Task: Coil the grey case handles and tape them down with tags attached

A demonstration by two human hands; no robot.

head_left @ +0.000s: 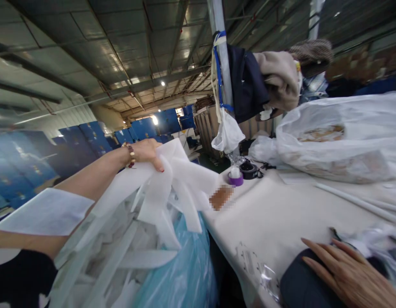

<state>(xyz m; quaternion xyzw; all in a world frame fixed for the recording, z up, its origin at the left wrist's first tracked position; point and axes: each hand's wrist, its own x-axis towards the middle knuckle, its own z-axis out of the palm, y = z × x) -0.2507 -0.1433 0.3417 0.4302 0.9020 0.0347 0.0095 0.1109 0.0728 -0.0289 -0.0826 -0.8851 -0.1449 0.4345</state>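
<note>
My left hand (148, 153), with a beaded bracelet at the wrist, is closed on a bunch of white foam sheet offcuts (198, 175). Strips of them hang down over a light-blue plastic bag (193, 267), which is full of similar white strips (120, 252). Another white piece (46, 214) lies across my left forearm. At the lower right my right hand (348, 269) rests with fingers stretched out on a dark, rounded item (297, 278) on the table, whose kind I cannot make out.
The pale-covered table (265, 214) carries a purple tape roll (235, 177), a black tape roll (249, 170), a white rod (355, 199) and a large clear plastic bag (339, 141). Clothes (278, 77) hang by a metal post (221, 55). Blue boxes (91, 141) stand behind.
</note>
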